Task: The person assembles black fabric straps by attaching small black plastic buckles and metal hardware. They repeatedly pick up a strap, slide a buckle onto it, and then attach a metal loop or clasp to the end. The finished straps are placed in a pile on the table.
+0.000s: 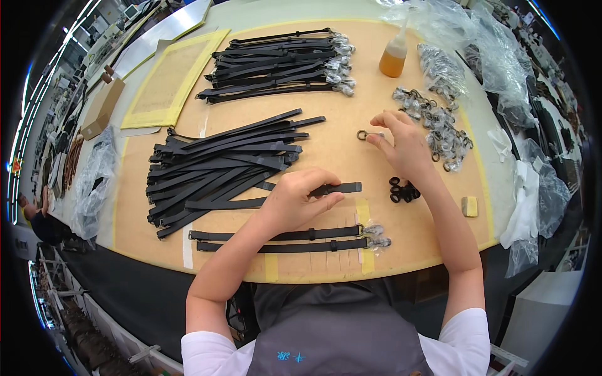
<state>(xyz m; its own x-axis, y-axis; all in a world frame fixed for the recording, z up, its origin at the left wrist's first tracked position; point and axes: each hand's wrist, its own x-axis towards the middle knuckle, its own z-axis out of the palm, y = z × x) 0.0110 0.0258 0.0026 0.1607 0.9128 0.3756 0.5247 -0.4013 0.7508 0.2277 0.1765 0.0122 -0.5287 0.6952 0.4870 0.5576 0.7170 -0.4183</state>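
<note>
Bare tabletop (348,158) separated the left hand (293,197), pinching a strap (351,187), from the right hand (409,148), gripping a ring (358,135), clasps (434,123) heaped right of its fingers (384,119).

Dark strap (352,187) and ring (357,136) in hands (293,199)

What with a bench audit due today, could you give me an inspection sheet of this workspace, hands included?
Surface: tan tabletop; yellow tape near its front edge.
Job's things: loose black straps piled left of centre; strap bundle behind; two fitted straps nearest the person; metal fittings and black loops at right.
Clutter: amber-liquid bottle, yellow block, plastic sheeting.
Left hand: pinches a black strap.
Right hand: thumb and finger at a metal ring; grip unclear.
Cables: nothing clearly seen.
Surroundings: cardboard box left; another person far left.
</note>
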